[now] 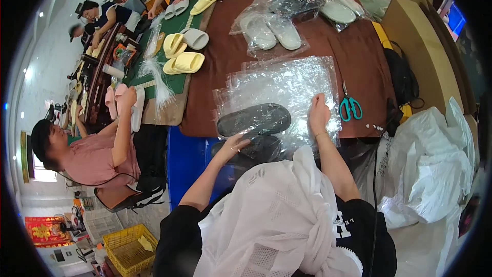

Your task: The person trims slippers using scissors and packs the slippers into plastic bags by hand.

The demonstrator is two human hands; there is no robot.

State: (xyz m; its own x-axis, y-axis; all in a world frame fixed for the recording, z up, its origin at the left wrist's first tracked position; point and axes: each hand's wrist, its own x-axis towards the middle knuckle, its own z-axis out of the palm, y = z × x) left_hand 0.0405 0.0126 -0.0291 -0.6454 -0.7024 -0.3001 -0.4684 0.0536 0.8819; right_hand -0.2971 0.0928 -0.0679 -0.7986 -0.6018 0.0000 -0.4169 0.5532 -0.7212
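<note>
Mesh garment (pixel 269 200): mine
Left fingers (pixel 239 142): touching charcoal slipper (pixel 253 119)
Right fingers (pixel 318 102): curled
Grips: unclear
Bagged: grey slippers (pixel 287 33)
Bare: yellow slippers (pixel 189 62)

Dark-grey oblong slipper (pixel 251 119) in clear plastic; stacked rectangular transparent plastic bags (pixel 292 79) colourless, silver-white with glare. Plain brown cloth table cover (pixel 215 46). Teal ring-handled metal scissors (pixel 350 110). Pale-yellow open-toed slippers (pixel 189 63) on flat green mat (pixel 177 83). Wearer's white fabric garment (pixel 271 210) (mesh-patterned in patches) over black short-sleeved top (pixel 177 236). Yellow lattice-patterned plastic basket (pixel 117 256). Co-worker's dusty-pink top (pixel 102 155).
</note>
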